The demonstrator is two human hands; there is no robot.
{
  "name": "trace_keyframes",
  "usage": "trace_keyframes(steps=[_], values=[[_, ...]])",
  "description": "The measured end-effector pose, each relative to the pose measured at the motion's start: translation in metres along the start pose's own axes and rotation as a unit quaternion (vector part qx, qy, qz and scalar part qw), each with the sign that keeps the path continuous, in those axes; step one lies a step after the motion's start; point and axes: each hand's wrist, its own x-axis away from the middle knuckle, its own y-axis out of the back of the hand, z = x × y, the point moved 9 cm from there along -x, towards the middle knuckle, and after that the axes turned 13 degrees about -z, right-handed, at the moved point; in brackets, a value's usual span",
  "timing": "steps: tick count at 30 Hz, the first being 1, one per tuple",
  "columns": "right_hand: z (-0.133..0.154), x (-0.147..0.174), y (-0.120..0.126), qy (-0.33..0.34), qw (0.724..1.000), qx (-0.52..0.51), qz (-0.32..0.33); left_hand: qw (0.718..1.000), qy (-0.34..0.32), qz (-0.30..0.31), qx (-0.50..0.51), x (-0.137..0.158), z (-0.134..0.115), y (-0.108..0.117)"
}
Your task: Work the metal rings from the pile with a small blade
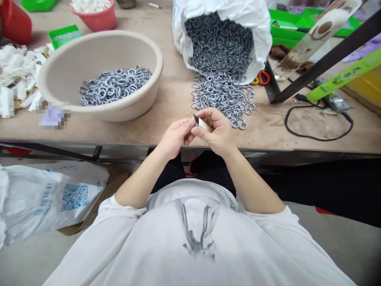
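Note:
My right hand (219, 133) is closed round a short trimming knife (203, 124) with a pale handle and a dark, pointed blade aimed up and left. Close against the blade, my left hand (176, 136) is pinched shut; whatever sits between its fingertips is hidden. Both hands meet over the table's front edge. Just beyond them lies a loose spread of grey rings (220, 93), spilling from a white sack (181, 35) tipped on its side. To the left, a beige basin (101, 113) contains a heap of similar rings (116, 87).
Many white pieces (18, 75) cover the table (172, 91) at far left. A red bowl (98, 20) stands behind the basin. On the right are red-handled scissors (263, 78), a dark metal bar (321, 59) and a looped black cable (315, 137). White bags (53, 198) lie below, left.

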Motion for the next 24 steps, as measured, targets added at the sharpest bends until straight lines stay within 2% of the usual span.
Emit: trace_keyframes(steps=[6, 8, 10, 12, 15, 18, 24], values=[[-0.016, -0.003, 0.0, -0.074, 0.996, -0.04, -0.004, 0.998, 0.036, 0.0, 0.055, 0.007, 0.014, -0.006], [-0.016, -0.003, 0.004, -0.071, 0.997, -0.016, -0.028, 0.997, 0.039, 0.005, 0.067, 0.01, 0.012, -0.007], [-0.005, 0.001, 0.008, -0.027, 0.998, 0.039, -0.041, 0.995, 0.046, 0.005, 0.084, 0.013, 0.011, -0.007], [0.014, 0.01, 0.007, 0.048, 0.991, 0.124, -0.024, 0.993, 0.058, -0.002, 0.105, 0.015, 0.01, -0.008], [0.033, 0.024, 0.002, 0.139, 0.958, 0.251, 0.014, 0.988, 0.082, -0.01, 0.127, 0.016, 0.014, -0.011], [0.033, 0.028, 0.003, 0.168, 0.935, 0.311, 0.028, 0.985, 0.098, -0.014, 0.139, 0.014, 0.019, -0.016], [0.027, 0.021, 0.008, 0.175, 0.929, 0.324, 0.034, 0.985, 0.104, -0.012, 0.136, 0.005, 0.025, -0.02]])
